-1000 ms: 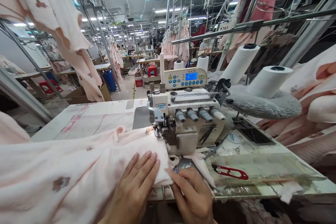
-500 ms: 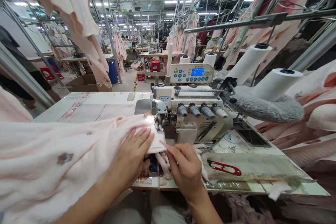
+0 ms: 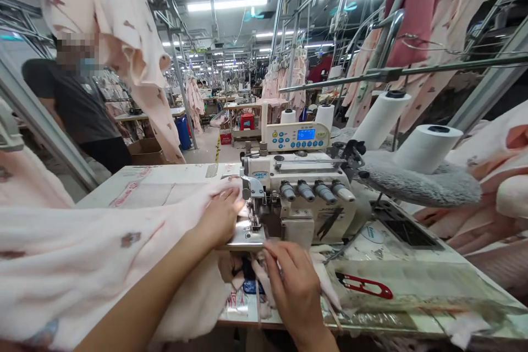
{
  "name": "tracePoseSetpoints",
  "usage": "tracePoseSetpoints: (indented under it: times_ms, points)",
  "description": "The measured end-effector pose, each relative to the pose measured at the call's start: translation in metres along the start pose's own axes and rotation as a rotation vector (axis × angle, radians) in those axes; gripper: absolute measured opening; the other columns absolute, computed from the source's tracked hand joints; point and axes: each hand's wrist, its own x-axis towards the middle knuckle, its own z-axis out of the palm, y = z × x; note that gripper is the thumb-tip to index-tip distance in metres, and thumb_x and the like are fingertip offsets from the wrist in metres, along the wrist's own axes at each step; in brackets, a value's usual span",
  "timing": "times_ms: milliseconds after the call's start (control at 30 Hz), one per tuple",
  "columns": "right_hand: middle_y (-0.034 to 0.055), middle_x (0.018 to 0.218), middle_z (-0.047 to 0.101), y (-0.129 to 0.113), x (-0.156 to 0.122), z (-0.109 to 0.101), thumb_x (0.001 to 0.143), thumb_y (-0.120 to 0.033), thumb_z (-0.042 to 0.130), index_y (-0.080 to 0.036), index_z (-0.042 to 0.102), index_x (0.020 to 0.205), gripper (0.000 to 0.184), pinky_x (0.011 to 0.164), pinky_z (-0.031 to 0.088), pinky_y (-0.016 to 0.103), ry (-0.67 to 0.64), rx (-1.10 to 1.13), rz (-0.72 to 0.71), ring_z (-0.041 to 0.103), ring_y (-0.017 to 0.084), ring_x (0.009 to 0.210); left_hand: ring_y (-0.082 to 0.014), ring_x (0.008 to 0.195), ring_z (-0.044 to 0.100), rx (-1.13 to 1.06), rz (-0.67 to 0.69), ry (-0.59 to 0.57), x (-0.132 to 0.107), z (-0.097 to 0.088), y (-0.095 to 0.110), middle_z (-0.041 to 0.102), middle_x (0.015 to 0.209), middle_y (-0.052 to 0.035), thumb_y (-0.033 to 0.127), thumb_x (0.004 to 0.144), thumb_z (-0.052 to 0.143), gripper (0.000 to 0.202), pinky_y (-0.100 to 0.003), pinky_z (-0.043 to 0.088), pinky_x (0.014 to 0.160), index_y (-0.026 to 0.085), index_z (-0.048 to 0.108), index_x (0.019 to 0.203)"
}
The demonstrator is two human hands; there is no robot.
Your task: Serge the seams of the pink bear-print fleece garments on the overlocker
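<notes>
A pale pink, fleecy cloth with small brown figures [image 3: 94, 264] spreads over the left side of the table. My left hand [image 3: 220, 217] lies on its far right part, fingers stretched over the cloth beside the presser foot of a white overlock sewing machine [image 3: 315, 220]. Bare metal shows on the needle plate [image 3: 243, 237] below the foot. At the plate's front right corner is my right hand [image 3: 295, 286], its thumb and fingers pinched together. Whatever may be between those fingertips is too small to make out. Cloth scraps [image 3: 264, 280] hang under the plate.
Red thread snips [image 3: 365, 285] lie on the table to the right. White thread cones [image 3: 424, 148] stand behind, by grey fluffy material [image 3: 416, 181]. Pink garments [image 3: 132, 38] hang at the upper left. A person in a dark shirt [image 3: 78, 104] stands beyond the table's left side.
The cloth has come off the needle plate, leaving the metal bare. My left hand has shifted back with it. My right hand stays near the plate's front corner. A person has appeared at left.
</notes>
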Motion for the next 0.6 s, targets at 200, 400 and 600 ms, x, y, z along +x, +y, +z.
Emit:
tracePoseSetpoints:
  times_ms: [200,400,600]
  points:
    - [0.0047,0.079,0.059,-0.013,-0.014,0.001,0.091,-0.012,0.042,-0.017,0.057,0.093,0.016,0.065,0.043,0.029,-0.106,0.108,-0.025,0.054,0.018,0.073,-0.0271,0.126,0.041,0.043,-0.090,0.096,-0.007,0.015,-0.032,0.046,0.134,-0.0171,0.007,0.080,0.038,0.047,-0.046,0.037,0.101,0.013,0.050,0.124]
    - [0.0028,0.084,0.065,-0.011,-0.028,0.009,0.091,-0.024,0.048,-0.021,0.060,0.097,0.014,0.065,0.049,0.022,-0.161,0.337,0.097,0.062,0.015,0.074,-0.0201,0.103,0.060,-0.116,-0.217,0.287,-0.101,0.019,-0.027,0.063,0.113,-0.0141,0.008,0.079,0.031,0.046,-0.033,0.051,0.081,0.012,0.047,0.122]
    - [0.0022,0.062,0.064,-0.011,-0.024,0.031,0.083,-0.058,0.048,-0.015,0.068,0.078,0.047,0.053,0.048,0.023,-0.375,0.800,0.651,0.060,0.017,0.059,-0.0170,0.058,0.063,-0.246,-0.142,-0.219,-0.108,-0.009,0.047,0.069,0.069,-0.0020,0.035,0.079,0.053,0.016,-0.021,0.040,0.049,0.019,0.058,0.078]
